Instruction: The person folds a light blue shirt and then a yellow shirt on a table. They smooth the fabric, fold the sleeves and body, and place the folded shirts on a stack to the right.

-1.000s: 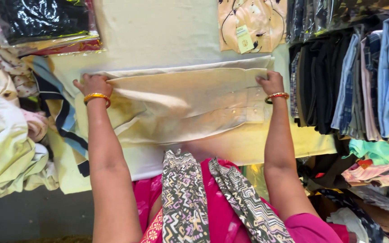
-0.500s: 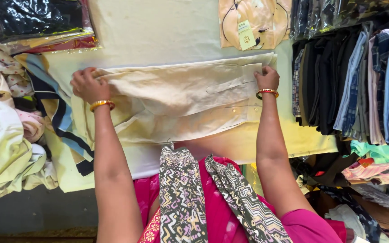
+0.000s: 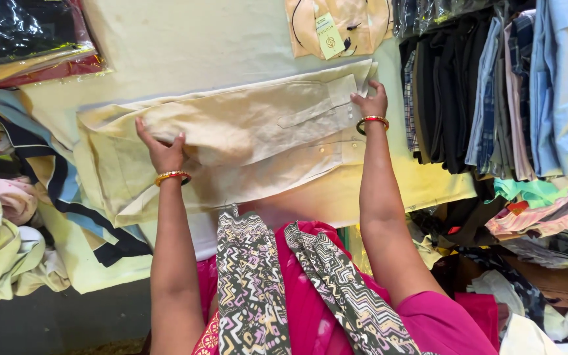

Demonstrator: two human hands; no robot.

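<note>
Head view: two hands on a cream shirt

Head camera looks down at a cream shirt (image 3: 244, 138) lying folded lengthwise across the pale table (image 3: 192, 46). The left hand (image 3: 162, 150) grips a raised fold of the shirt near its left end, fingers curled over the cloth. The right hand (image 3: 371, 104) rests on the cuff end, fingers bent and pinching the fabric edge. Hanging clothes (image 3: 494, 85) crowd the right side; folded garments (image 3: 1, 217) pile at the left.

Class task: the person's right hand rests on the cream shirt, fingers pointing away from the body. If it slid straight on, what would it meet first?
Probably the tagged folded garment beyond the right hand, past the cream shirt edge; depth is uncertain.
</note>
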